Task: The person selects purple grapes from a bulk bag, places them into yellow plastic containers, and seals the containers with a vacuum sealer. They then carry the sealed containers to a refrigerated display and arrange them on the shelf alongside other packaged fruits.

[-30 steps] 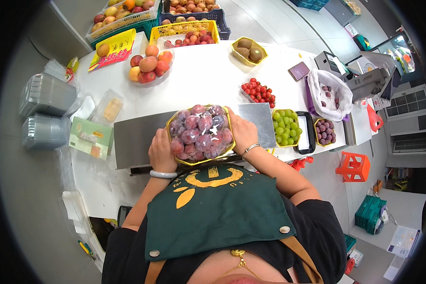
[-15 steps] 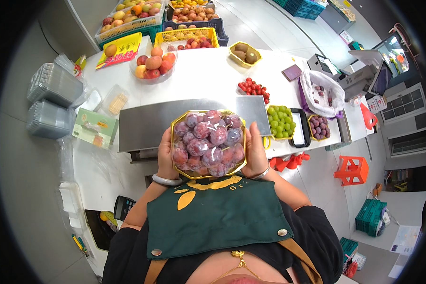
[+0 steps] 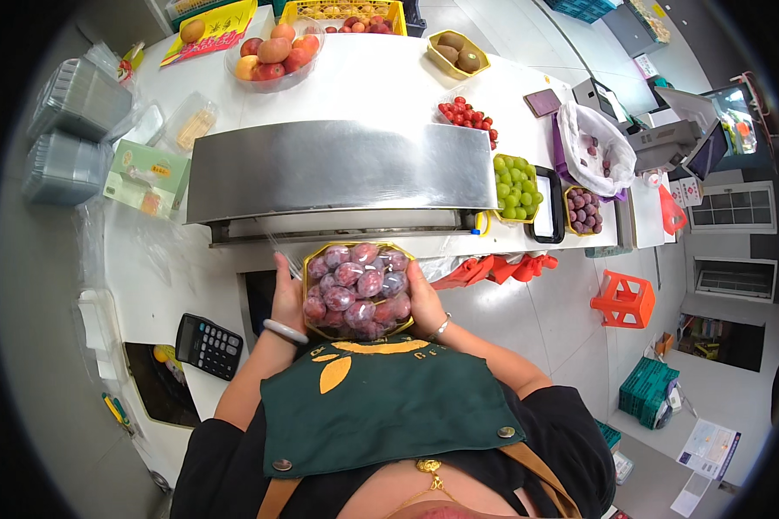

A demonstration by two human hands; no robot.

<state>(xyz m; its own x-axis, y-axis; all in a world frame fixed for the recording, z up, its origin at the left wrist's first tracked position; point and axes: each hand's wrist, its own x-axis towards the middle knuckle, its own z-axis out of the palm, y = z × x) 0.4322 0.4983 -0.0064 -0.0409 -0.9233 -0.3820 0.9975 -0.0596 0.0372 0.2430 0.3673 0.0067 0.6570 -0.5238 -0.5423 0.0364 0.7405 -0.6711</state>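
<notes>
Both hands clamped on a yellow tray of purple plums (image 3: 356, 290), film-wrapped, held just off the near edge of the white counter (image 3: 381, 78), right up against the green apron (image 3: 389, 402). Left hand (image 3: 287, 298) flat along the tray's left side, right hand (image 3: 424, 298) cupping the right side. Long axis running away from the body, far end pointing at the steel wrapping machine (image 3: 337, 177). Black calculator (image 3: 208, 346) off to the left, green grapes tray (image 3: 517, 188) over to the right.
</notes>
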